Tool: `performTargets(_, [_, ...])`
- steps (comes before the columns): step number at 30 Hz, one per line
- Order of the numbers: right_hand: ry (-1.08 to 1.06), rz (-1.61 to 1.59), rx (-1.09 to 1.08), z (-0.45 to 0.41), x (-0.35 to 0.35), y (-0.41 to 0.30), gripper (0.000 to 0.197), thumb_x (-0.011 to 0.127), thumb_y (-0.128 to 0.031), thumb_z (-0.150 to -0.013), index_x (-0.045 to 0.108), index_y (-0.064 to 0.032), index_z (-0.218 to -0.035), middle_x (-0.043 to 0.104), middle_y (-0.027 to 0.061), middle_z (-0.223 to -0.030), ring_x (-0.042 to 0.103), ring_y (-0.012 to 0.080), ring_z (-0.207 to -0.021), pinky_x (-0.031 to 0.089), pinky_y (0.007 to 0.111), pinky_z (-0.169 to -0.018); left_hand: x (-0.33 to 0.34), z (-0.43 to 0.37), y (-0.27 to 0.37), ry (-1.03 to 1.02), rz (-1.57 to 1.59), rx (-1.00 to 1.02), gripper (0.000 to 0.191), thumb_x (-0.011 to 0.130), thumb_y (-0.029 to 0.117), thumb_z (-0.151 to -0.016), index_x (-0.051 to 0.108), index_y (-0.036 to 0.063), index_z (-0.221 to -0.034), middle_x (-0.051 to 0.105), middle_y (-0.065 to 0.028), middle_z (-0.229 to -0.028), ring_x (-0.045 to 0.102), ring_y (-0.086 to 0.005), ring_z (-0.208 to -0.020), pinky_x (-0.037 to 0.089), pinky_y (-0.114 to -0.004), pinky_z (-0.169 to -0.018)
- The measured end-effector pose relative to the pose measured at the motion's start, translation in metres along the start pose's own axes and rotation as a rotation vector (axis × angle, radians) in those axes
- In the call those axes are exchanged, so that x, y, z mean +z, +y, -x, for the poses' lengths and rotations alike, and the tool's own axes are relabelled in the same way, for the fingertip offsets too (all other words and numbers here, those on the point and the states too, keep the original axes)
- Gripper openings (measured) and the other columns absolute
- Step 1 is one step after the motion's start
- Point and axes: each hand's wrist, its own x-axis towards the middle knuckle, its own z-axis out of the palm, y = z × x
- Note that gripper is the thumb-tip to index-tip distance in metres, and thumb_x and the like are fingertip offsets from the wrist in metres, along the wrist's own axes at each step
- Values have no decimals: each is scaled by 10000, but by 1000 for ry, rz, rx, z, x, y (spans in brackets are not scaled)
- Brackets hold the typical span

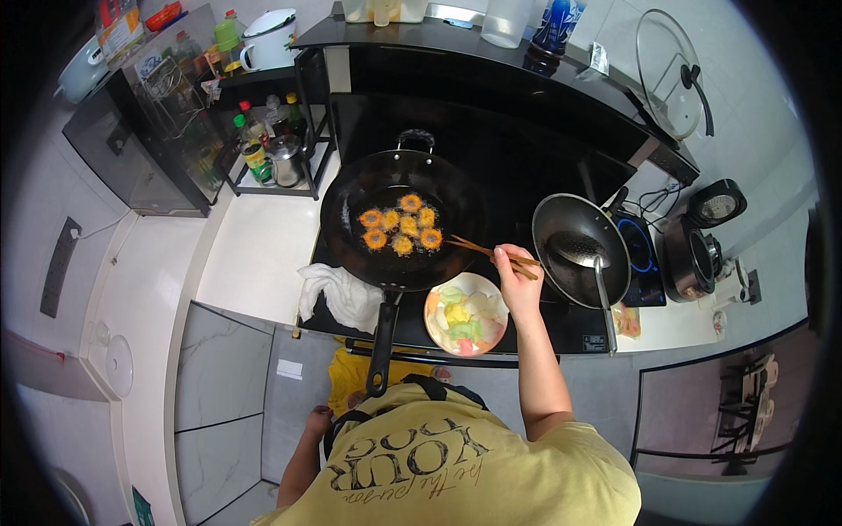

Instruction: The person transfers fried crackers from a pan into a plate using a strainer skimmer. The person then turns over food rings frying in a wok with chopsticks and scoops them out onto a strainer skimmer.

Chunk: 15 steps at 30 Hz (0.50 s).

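Observation:
My right hand (521, 279) holds a pair of wooden chopsticks (483, 248), their tips over the right side of a large black wok (342, 243). Several orange-brown round pieces of food (408, 227) bubble in oil in the wok. Just below the chopsticks is a bowl (431, 332) of pale, green, yellow and pink chips (464, 312). My left hand (320, 419) hangs low by my side, away from the wok; its fingers look curled, but whether it holds anything cannot be made out.
A white cloth (342, 296) lies left of the wok's black handle (381, 348), which juts towards me. At the right, a second wok (556, 263) holds a metal skimmer (600, 263). Bottles (253, 154) and a steel pot (287, 161) stand on the rack at the left. A glass lid (668, 75) stands at the back right.

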Motion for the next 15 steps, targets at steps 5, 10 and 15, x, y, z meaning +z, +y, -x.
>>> performTargets(5, [-22,52,-33,0,3,1,148,662,-124,-876,665,24,-888,655,88,-808,641,139,-719,501,244,-657,0,5,9,14,3,4,336,654,205,-836,611,-21,-1082,665,-113,-856,615,-181,-679,495,-312,-622])
performTargets(10, [-28,71,-41,0,2,-3,154,668,-129,-872,666,24,-894,658,90,-812,649,143,-724,507,242,-655,1,-1,1,12,5,12,343,654,214,-830,615,-13,-1085,667,-115,-858,618,-182,-680,497,-310,-629])
performTargets(15, [-22,76,-31,0,-2,-3,153,673,-131,-869,668,21,-890,659,92,-813,644,144,-719,504,245,-651,2,-14,-11,11,15,46,346,651,210,-830,612,-13,-1092,669,-117,-857,619,-180,-673,500,-309,-629])
